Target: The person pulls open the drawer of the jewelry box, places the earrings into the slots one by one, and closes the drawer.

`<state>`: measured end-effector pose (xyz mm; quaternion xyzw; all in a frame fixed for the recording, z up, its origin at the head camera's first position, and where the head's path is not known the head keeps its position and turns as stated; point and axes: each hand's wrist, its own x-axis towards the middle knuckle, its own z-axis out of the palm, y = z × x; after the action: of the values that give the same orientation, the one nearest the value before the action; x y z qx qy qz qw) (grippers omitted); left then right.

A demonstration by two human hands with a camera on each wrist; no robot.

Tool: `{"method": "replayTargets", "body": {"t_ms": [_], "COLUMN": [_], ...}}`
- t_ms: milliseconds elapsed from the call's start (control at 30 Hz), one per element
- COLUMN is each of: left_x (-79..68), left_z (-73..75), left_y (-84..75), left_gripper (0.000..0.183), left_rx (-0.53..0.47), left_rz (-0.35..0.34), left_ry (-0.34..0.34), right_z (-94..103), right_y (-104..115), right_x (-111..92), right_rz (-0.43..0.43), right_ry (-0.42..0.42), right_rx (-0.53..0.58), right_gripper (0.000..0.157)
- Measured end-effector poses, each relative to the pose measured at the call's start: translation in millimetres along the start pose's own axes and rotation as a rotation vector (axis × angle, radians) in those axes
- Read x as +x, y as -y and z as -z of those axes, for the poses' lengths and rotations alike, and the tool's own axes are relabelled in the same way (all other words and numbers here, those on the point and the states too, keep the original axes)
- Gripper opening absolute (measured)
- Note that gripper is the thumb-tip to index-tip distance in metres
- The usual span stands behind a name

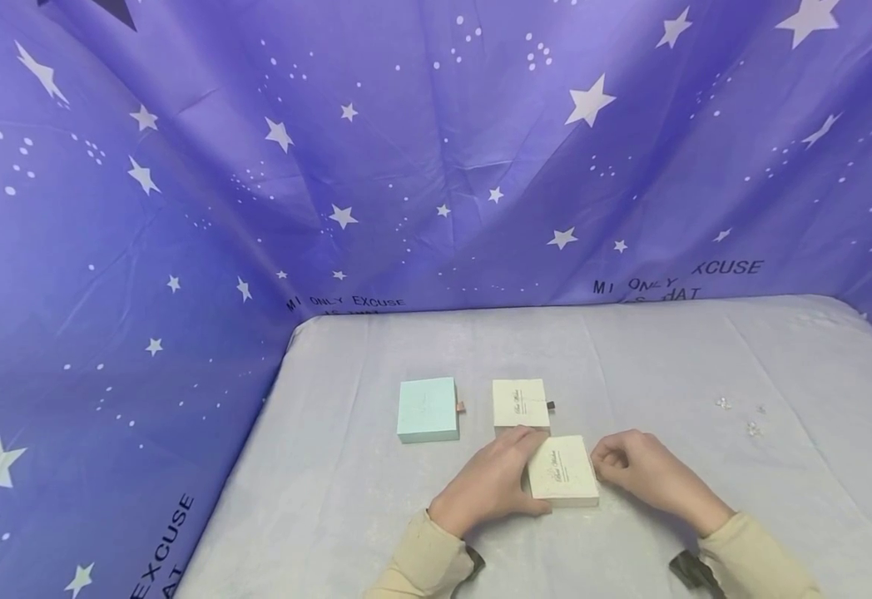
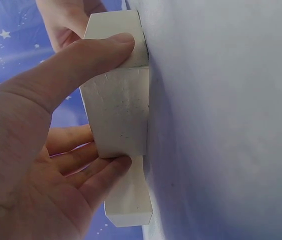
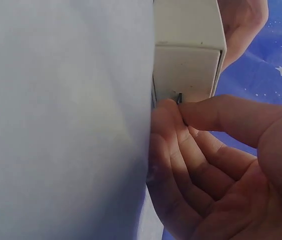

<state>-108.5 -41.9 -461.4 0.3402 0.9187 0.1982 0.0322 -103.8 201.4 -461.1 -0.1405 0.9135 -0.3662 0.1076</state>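
A flat cream drawer box (image 1: 565,470) with dark script lettering lies near the table's front. My left hand (image 1: 492,478) grips it from the left, its thumb (image 2: 121,45) on the near side and fingers against the far side. At the box's right end, my right hand (image 1: 646,470) pinches a small dark pull tab (image 3: 180,97) between thumb and forefinger. The drawer front (image 3: 185,70) sits within its sleeve in the right wrist view. A second cream box (image 1: 520,399) with a dark tab lies just behind, partly covered by my left fingers.
A mint-green box (image 1: 427,408) with a pinkish tab lies at the left. Several small, clear, shiny pieces (image 1: 753,428) are scattered on the right. A pale cloth (image 1: 331,499) covers the table, and a purple star-printed curtain (image 1: 436,166) hangs behind and at the sides.
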Motion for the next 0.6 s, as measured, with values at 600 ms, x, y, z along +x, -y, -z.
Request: {"method": "replayTargets", "body": {"t_ms": [600], "left_x": [0.3], "left_z": [1.4], "left_y": [1.4], "left_gripper": [0.091], "left_rx": [0.003], "left_rz": [-0.02], "left_ry": [-0.001], "right_z": [8.2], "right_y": [-8.1], "right_x": [-2.2], "right_rz": [0.007], "right_ry": [0.017], "right_rx": [-0.029], "right_gripper": [0.01]}}
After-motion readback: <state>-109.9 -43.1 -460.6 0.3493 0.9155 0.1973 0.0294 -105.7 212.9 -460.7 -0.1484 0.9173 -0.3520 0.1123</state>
